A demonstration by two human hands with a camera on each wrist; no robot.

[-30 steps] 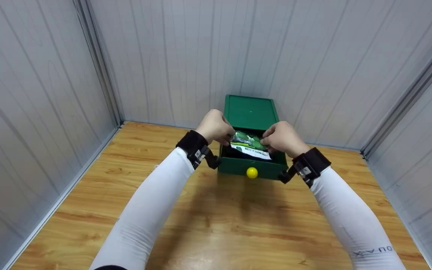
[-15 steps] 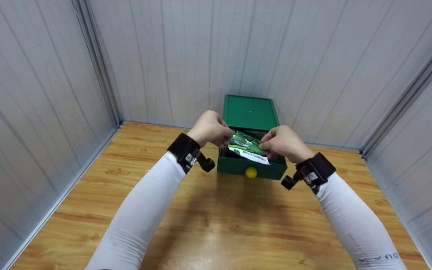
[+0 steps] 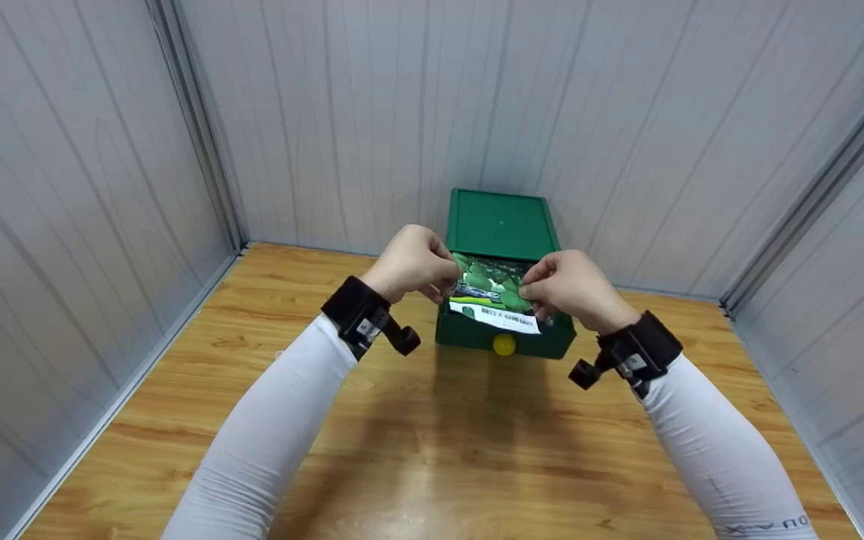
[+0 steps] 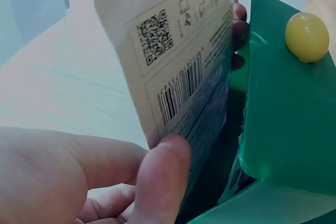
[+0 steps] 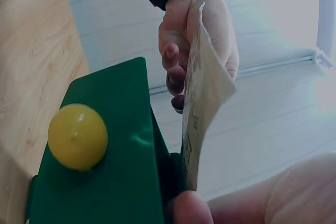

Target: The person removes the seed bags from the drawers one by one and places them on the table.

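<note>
A flat green-and-white printed packet [image 3: 493, 292] is held up between both hands, over the pulled-out drawer of a green box [image 3: 503, 225]. My left hand [image 3: 413, 264] pinches its left edge. On the opposite edge, my right hand [image 3: 573, 289] pinches it between thumb and fingers. In the left wrist view the packet's back [image 4: 178, 61] carries a QR code and a barcode, and the left thumb presses on it. The right wrist view shows the packet [image 5: 202, 98] nearly edge-on beside the drawer front [image 5: 115, 182]. Most of the drawer's inside is hidden by the packet.
A round yellow knob [image 3: 504, 344] sits on the drawer's front. The box stands on a wood-grain surface [image 3: 432, 450] close to the pale back wall [image 3: 372, 112]. Panel walls also rise at left and right.
Both hands have drawn the packet up and toward me, out of the drawer, and now more of its printed face shows. The hands have spread slightly apart. The box has stayed put.
</note>
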